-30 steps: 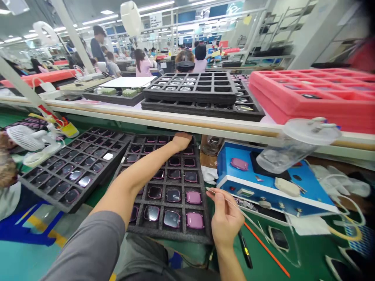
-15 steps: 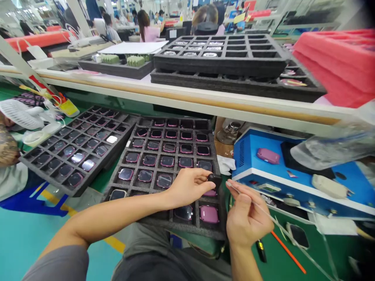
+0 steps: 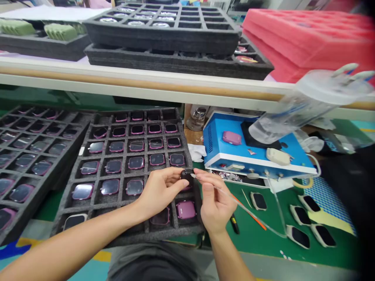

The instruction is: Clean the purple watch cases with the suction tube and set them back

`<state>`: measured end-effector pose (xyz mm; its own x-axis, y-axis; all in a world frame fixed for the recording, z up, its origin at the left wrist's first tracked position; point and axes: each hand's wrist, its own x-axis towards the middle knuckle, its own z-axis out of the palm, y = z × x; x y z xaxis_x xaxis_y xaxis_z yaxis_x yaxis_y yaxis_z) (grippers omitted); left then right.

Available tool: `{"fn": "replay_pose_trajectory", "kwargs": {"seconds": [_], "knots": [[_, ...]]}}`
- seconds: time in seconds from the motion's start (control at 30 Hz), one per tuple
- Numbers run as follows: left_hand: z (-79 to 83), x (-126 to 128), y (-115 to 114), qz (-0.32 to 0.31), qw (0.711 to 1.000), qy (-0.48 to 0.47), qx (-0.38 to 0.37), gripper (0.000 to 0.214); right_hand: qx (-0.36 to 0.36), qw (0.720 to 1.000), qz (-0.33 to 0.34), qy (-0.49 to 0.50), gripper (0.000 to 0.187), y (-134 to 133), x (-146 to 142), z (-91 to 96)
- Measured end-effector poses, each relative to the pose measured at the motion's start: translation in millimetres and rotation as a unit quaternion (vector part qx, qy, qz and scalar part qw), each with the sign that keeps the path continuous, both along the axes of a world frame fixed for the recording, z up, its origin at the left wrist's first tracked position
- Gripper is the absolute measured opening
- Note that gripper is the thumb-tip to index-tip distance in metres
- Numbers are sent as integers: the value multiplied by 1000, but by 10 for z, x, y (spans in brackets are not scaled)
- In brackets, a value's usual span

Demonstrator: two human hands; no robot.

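A small black watch case (image 3: 186,176) is pinched in the curled fingers of the left hand (image 3: 161,189), above a black foam tray (image 3: 187,156) of pink-framed watch cases. The right hand (image 3: 215,203) closes on a thin clear tube (image 3: 225,195), its tip at the case; whether they touch is unclear.

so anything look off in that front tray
One unit stands out: in the black foam tray, the pink watch unit beside the right hand lies pink back up, while the units around it show dark glass faces.
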<state>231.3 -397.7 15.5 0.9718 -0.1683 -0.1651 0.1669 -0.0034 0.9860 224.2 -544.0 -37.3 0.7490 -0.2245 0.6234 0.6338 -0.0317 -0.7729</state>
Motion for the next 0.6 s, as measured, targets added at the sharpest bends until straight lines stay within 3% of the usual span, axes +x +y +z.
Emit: {"fn": "replay_pose_trajectory", "kwargs": {"seconds": [0.6], "knots": [[-17, -7, 14, -5, 1000, 0, -11, 29, -10, 1000, 4, 10, 19, -14, 2, -6]]}}
